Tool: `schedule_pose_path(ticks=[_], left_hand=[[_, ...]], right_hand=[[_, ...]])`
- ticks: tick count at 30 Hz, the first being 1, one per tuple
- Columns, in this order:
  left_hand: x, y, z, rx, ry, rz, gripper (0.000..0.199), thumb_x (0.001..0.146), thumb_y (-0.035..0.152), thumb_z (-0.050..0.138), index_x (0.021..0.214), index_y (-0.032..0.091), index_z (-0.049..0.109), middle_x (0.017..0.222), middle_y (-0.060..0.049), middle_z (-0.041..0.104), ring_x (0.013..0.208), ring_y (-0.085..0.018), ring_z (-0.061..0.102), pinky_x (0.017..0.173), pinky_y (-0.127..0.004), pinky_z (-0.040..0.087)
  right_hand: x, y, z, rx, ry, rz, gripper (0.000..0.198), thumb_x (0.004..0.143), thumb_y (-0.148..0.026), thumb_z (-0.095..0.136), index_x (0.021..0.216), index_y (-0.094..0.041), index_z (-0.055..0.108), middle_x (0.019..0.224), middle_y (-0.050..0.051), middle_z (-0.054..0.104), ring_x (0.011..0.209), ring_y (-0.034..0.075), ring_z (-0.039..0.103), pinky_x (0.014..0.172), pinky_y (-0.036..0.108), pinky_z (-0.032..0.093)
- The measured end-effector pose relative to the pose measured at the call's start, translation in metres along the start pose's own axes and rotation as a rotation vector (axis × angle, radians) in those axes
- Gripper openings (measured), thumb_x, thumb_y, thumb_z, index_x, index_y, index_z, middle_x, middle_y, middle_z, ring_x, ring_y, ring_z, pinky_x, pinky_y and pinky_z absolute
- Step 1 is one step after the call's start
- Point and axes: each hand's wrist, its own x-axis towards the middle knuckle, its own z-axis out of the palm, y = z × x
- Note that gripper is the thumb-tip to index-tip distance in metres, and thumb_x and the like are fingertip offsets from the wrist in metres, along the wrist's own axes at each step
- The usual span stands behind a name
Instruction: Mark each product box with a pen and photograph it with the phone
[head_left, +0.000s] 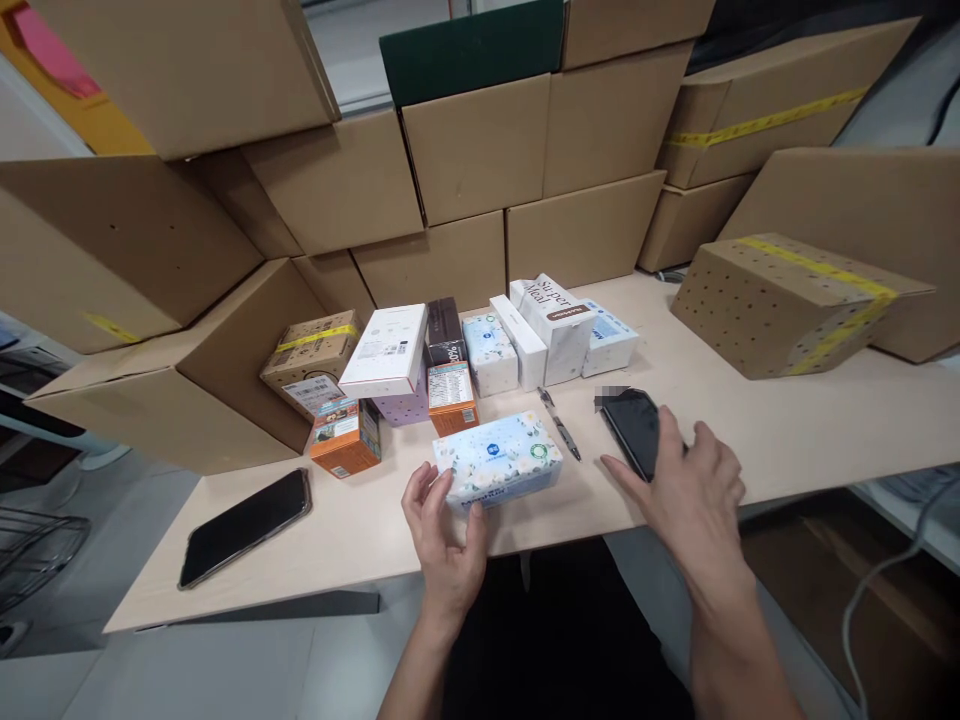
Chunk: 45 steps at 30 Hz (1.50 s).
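A tissue box (499, 455), pale blue with a floral print, lies near the table's front edge. My left hand (446, 540) is at its near left corner, fingers curled along the end and thumb against the front face. On the right, a black phone-like object (634, 425) lies on the table, partly covered by my right hand (697, 490). That hand's fingers are spread, with the thumb apart at the near side. Whether its fingertips touch the object I cannot tell. Between the hands lies a pen (559, 424), just right of the tissue box.
Behind stand small cartons: orange boxes (346, 440), a white box (386, 345), a second floral tissue box (491, 355) and a "Super Meal" box (555, 335). Another phone (246, 527) lies left. Stacked cardboard boxes (472, 150) wall the back; a taped carton (780, 310) stands right.
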Motion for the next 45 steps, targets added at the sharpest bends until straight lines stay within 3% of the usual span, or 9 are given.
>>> schedule_pose_path(ticks=[5,12,18,24,29,32,37,45], left_hand=[[-0.001,-0.001,0.001,0.002,0.008,0.012,0.043,0.089,0.025,0.062,0.131,0.023,0.053,0.136,-0.014,0.045,0.133,-0.029,0.045,0.106,-0.05,0.044],[-0.004,-0.001,-0.001,0.089,-0.055,0.142,0.049,0.087,0.016,0.061,0.134,0.024,0.052,0.144,-0.015,0.039,0.137,-0.031,0.04,0.109,-0.054,0.041],[-0.006,0.0,-0.001,0.191,-0.125,0.271,0.061,0.082,0.011,0.06,0.14,0.022,0.046,0.145,-0.015,0.044,0.144,-0.037,0.029,0.112,-0.061,0.032],[-0.011,-0.004,-0.001,0.229,-0.083,0.348,0.066,0.085,0.011,0.055,0.148,0.019,0.039,0.137,-0.016,0.052,0.141,-0.037,0.032,0.112,-0.061,0.028],[-0.012,0.008,-0.009,0.158,0.009,0.299,0.057,0.093,0.017,0.045,0.15,0.014,0.037,0.133,-0.018,0.05,0.127,-0.03,0.045,0.103,-0.048,0.041],[-0.009,0.021,-0.012,0.09,-0.019,0.244,0.057,0.099,0.027,0.038,0.153,0.012,0.03,0.134,-0.019,0.046,0.124,-0.029,0.046,0.099,-0.046,0.044],[0.0,0.036,-0.008,0.026,-0.098,0.199,0.062,0.1,0.035,0.034,0.156,0.011,0.019,0.14,-0.02,0.039,0.127,-0.028,0.044,0.101,-0.044,0.044],[0.003,0.046,-0.006,-0.101,-0.119,0.037,0.059,0.102,0.043,0.031,0.156,0.021,0.02,0.145,-0.016,0.037,0.132,-0.029,0.041,0.107,-0.047,0.039]], right_hand=[[-0.003,0.022,0.016,0.027,-0.18,0.093,0.086,0.085,-0.064,0.05,0.15,-0.013,0.03,0.132,0.027,0.047,0.119,0.045,0.046,0.093,0.06,0.039],[-0.006,0.014,0.02,0.236,-0.074,0.133,0.077,0.082,-0.056,0.053,0.144,-0.009,0.044,0.127,0.025,0.054,0.119,0.043,0.048,0.097,0.059,0.04],[-0.031,-0.013,-0.019,0.543,0.049,0.016,0.073,0.085,-0.054,0.059,0.147,-0.021,0.038,0.138,0.017,0.053,0.127,0.036,0.048,0.102,0.054,0.043],[-0.062,-0.058,-0.046,0.678,0.209,-0.306,0.072,0.085,-0.032,0.067,0.149,-0.026,0.033,0.14,0.017,0.049,0.128,0.034,0.051,0.103,0.057,0.046],[-0.073,-0.078,-0.042,0.728,0.315,-0.419,0.074,0.08,-0.023,0.073,0.146,-0.018,0.039,0.136,0.021,0.051,0.124,0.035,0.053,0.095,0.059,0.05],[-0.076,-0.082,-0.042,0.748,0.314,-0.446,0.074,0.079,-0.021,0.075,0.144,-0.014,0.041,0.136,0.023,0.051,0.124,0.036,0.053,0.095,0.058,0.05],[-0.08,-0.081,-0.046,0.783,0.293,-0.459,0.072,0.08,-0.02,0.075,0.143,-0.012,0.042,0.136,0.025,0.05,0.126,0.036,0.051,0.094,0.058,0.051],[-0.081,-0.076,-0.046,0.789,0.282,-0.437,0.072,0.08,-0.018,0.073,0.144,-0.014,0.041,0.137,0.023,0.05,0.126,0.035,0.051,0.095,0.058,0.051]])
